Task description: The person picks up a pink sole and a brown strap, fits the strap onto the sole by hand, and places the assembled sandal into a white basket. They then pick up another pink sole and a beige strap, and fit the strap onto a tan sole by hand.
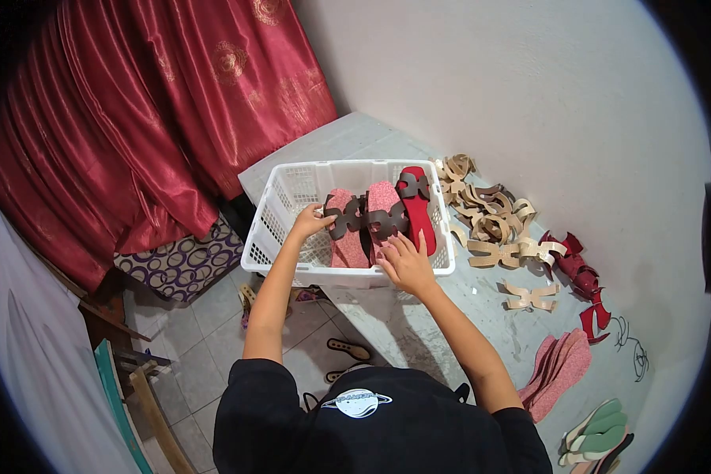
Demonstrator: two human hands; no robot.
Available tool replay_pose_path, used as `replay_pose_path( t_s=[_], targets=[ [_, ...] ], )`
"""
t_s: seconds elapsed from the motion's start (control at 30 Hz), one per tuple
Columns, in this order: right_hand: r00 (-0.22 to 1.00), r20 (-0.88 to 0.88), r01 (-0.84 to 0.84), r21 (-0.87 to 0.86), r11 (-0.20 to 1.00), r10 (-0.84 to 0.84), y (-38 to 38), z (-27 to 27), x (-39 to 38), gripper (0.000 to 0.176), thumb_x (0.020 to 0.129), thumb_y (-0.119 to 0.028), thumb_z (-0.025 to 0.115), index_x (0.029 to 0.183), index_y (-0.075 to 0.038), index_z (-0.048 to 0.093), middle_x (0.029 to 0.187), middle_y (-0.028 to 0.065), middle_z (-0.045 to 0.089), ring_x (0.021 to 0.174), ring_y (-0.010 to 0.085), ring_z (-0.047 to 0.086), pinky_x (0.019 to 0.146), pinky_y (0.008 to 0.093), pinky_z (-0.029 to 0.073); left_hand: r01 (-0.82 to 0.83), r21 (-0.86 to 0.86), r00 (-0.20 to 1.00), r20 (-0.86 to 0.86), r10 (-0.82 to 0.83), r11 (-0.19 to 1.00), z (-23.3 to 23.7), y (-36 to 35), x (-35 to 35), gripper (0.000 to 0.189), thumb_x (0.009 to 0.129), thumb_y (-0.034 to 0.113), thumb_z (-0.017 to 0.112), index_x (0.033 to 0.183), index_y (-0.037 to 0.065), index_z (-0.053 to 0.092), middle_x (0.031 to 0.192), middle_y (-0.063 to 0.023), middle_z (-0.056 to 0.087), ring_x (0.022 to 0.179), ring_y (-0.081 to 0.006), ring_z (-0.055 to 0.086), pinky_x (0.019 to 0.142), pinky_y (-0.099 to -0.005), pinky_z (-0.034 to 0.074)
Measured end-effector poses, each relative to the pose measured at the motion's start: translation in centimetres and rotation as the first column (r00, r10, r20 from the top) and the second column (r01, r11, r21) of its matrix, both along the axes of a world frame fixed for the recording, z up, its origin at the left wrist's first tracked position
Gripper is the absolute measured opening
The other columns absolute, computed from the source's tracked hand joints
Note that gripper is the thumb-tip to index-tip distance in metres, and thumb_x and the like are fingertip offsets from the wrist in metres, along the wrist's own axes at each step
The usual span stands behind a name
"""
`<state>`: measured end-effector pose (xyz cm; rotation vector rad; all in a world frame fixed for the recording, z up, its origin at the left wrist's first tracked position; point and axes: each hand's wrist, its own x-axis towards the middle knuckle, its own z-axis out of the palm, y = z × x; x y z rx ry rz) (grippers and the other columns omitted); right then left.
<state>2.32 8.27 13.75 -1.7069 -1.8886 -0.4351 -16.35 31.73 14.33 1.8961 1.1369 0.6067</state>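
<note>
A white plastic basket (347,272) holds several sandals. My left hand (312,222) closes its fingers on the left edge of the dark strap of a pink sandal (347,251). Beside it lies a second pink sandal (384,193), also with a dark strap. My right hand (407,262) rests over the lower end of this one, fingers spread, close to the red sandal (420,217) at the basket's right side. The red sandal has a dark grey strap.
Right of the basket lie beige straps (494,213), dark red straps (578,272), pink soles (557,371), green soles (602,430) and a thin black cord (633,347). Red curtains (174,118) hang at the left; footwear (349,348) lies on the tiled floor.
</note>
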Motion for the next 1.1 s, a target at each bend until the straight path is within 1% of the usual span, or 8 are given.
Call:
replay_pose_path(
  t_s=[0.1, 0.17, 0.33, 0.63, 0.8, 0.93, 1.03, 1.1],
  targets=[
    [1.000, 0.005, -0.003, 0.029, 1.000, 0.003, -0.1, -0.1, 0.1, 0.032, 0.084, -0.037, 0.051, 0.099, -0.010, 0.061, 0.113, 0.0081, 0.055, 0.117, 0.0255, 0.044, 0.102, 0.0616, 0.011, -0.047, 0.165, 0.993, -0.097, 0.064, 0.985, 0.0, -0.4, 0.3, 0.076, 0.067, 0.040, 0.075, 0.123, -0.002, 0.044, 0.108, -0.0204, 0.054, 0.099, -0.0281, 0.055, 0.084, -0.0361, 0.045],
    [1.000, -0.013, 0.006, 0.046, 0.999, -0.006, -0.5, 0.2, 0.1, 0.030, 0.084, -0.035, 0.052, 0.099, -0.011, 0.061, 0.114, 0.0075, 0.054, 0.120, 0.0262, 0.042, 0.101, 0.0641, 0.007, -0.180, 0.477, 0.960, -0.106, 0.259, 0.861, 1.1, -2.5, 1.2, 0.074, 0.068, 0.042, 0.071, 0.123, 0.002, 0.044, 0.118, -0.0194, 0.047, 0.108, -0.0351, 0.047, 0.088, -0.0442, 0.041],
    [0.941, -0.224, 0.266, 0.024, 0.964, -0.254, -4.5, -0.1, 1.6, 0.022, 0.084, -0.026, 0.054, 0.101, -0.016, 0.062, 0.123, 0.0051, 0.048, 0.132, 0.0316, 0.025, 0.095, 0.0698, -0.007, -0.146, 0.715, 0.987, 0.148, 0.055, 0.684, 3.7, -8.6, 6.2, 0.052, 0.078, 0.031, 0.064, 0.120, 0.006, 0.048, 0.122, -0.0162, 0.044, 0.111, -0.0344, 0.043, 0.092, -0.0439, 0.035],
    [0.592, -0.481, 0.728, -0.025, 0.686, -0.646, -19.9, -2.9, 7.0, 0.020, 0.085, -0.024, 0.054, 0.103, -0.018, 0.060, 0.126, 0.0049, 0.045, 0.131, 0.0357, 0.023, 0.095, 0.0698, -0.005, 0.314, 0.770, 0.809, 0.088, -0.581, 0.555, 2.3, -27.1, 19.8, 0.045, 0.076, 0.023, 0.064, 0.118, 0.012, 0.050, 0.130, -0.0143, 0.037, 0.117, -0.0326, 0.038, 0.094, -0.0442, 0.029],
    [0.252, -0.298, 0.955, -0.077, 0.287, -0.921, -29.5, -2.5, 4.7, 0.024, 0.083, -0.022, 0.056, 0.107, -0.019, 0.059, 0.126, 0.0043, 0.047, 0.133, 0.0344, 0.022, 0.094, 0.0707, -0.006, 0.676, 0.632, 0.460, 0.039, -0.887, 0.379, -2.5, -38.0, 22.3, 0.046, 0.075, 0.019, 0.063, 0.119, 0.012, 0.049, 0.132, -0.0146, 0.036, 0.118, -0.0326, 0.037, 0.093, -0.0446, 0.030],
    [-0.039, -0.269, 0.994, -0.110, -0.010, -0.962, -35.5, -3.3, 3.2, 0.030, 0.083, -0.027, 0.056, 0.111, -0.018, 0.057, 0.128, 0.0078, 0.045, 0.132, 0.0362, 0.023, 0.092, 0.0713, -0.010, 0.831, 0.527, 0.185, 0.046, -0.982, 0.181, -4.4, -43.6, 22.5, 0.047, 0.076, 0.013, 0.058, 0.122, 0.010, 0.047, 0.130, -0.0128, 0.039, 0.117, -0.0308, 0.038, 0.091, -0.0457, 0.031],
    [-0.141, -0.290, 0.982, -0.165, -0.096, -0.947, -38.6, -4.0, 2.2, 0.036, 0.083, -0.032, 0.056, 0.115, -0.016, 0.054, 0.129, 0.0096, 0.044, 0.132, 0.0364, 0.024, 0.092, 0.0713, -0.009, 0.784, 0.620, 0.133, -0.133, -0.982, 0.023, -5.2, -46.8, 22.7, 0.053, 0.078, 0.013, 0.056, 0.129, 0.010, 0.042, 0.130, -0.0115, 0.040, 0.118, -0.0316, 0.038, 0.091, -0.0435, 0.032],
    [-0.173, -0.309, 0.969, -0.225, -0.105, -0.935, -39.6, -4.4, 1.4, 0.046, 0.082, -0.036, 0.057, 0.121, -0.013, 0.048, 0.131, 0.0113, 0.043, 0.131, 0.0355, 0.026, 0.093, 0.0703, -0.009, 0.788, 0.613, 0.090, -0.043, -0.995, 0.045, -6.0, -48.6, 23.3, 0.054, 0.080, 0.010, 0.052, 0.132, 0.009, 0.039, 0.124, -0.0106, 0.048, 0.115, -0.0303, 0.040, 0.088, -0.0460, 0.031]
  ],
)
